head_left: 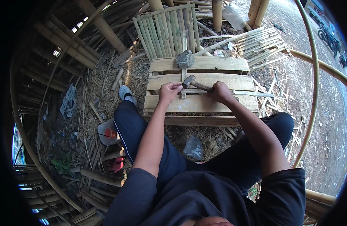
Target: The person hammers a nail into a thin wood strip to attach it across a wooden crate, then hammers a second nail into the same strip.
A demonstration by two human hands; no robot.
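My right hand (221, 92) is wrapped round the wooden handle of a hammer (202, 86). The hammer's dark metal head lies over the bamboo strips, right beside the fingertips of my left hand (169, 92). Those fingers are pinched together; whatever they hold is too small to make out. An upright bamboo strip (184, 73) runs away from me across the slatted wooden bench (218, 64), with a grey stone (185, 59) resting on it. Crossing near its close end is a sideways bamboo strip (248, 93), which passes under the hammer and my right hand.
Behind the bench leans a bamboo slat panel (164, 32), and a second slatted frame (262, 43) lies at the far right. A clear plastic bag (193, 147) is on the straw-covered ground between my legs. Left of my knee stands a plastic container (107, 132). Bamboo poles surround me.
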